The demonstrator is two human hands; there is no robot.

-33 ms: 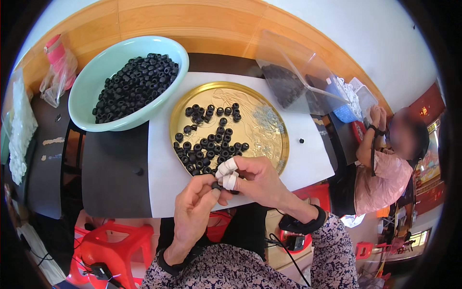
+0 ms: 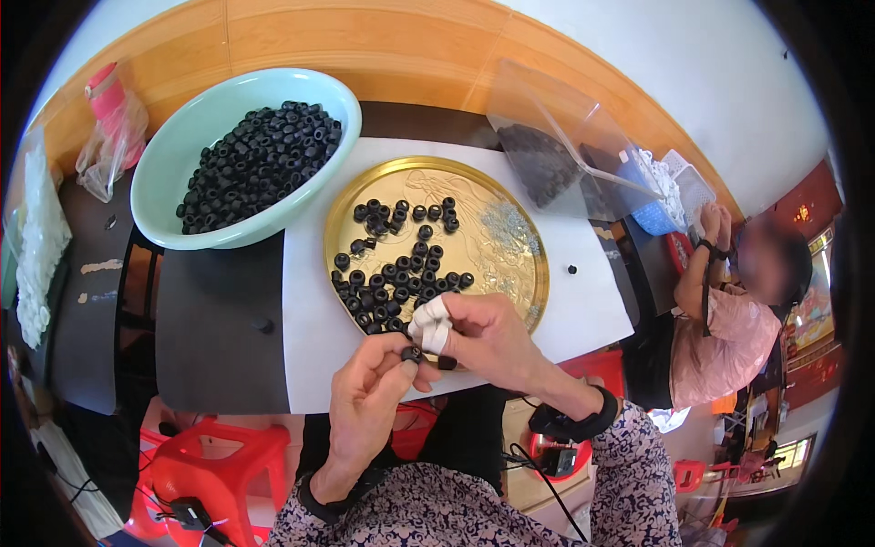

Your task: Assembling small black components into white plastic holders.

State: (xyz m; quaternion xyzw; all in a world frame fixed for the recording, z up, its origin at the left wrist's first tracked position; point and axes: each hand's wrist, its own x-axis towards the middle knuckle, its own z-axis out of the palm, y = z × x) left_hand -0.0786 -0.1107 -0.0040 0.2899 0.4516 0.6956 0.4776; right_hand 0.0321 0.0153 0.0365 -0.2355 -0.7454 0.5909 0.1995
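Head camera, looking down: what does the left hand (image 2: pixel 365 392) have?
Its thumb and fingertips are pinched together on a small black hollow piece (image 2: pixel 412 355), held just off the near edge of a round gold tray (image 2: pixel 544 278).

And the right hand (image 2: pixel 488 342)?
It reaches in from the right, just beside that piece. White wraps (image 2: pixel 428 321) cover its thumb and forefinger, whose tips are nearly together; I cannot tell whether they grip anything.

What lies on the tray?
Many loose black hollow pieces (image 2: pixel 378 294), mostly on the left and near parts, and a scatter of small silvery bits (image 2: pixel 510 228) on the right.

What is around it?
Under the tray is a white sheet (image 2: pixel 583 305) on a dark table (image 2: pixel 219 319). To the far left, a pale green basin (image 2: pixel 143 201) holds a heap of similar black pieces. At far right stands a clear plastic bin (image 2: pixel 538 96), with a blue basket (image 2: pixel 658 215) beyond it. Farther right sits another person (image 2: pixel 729 333) in a pink top.
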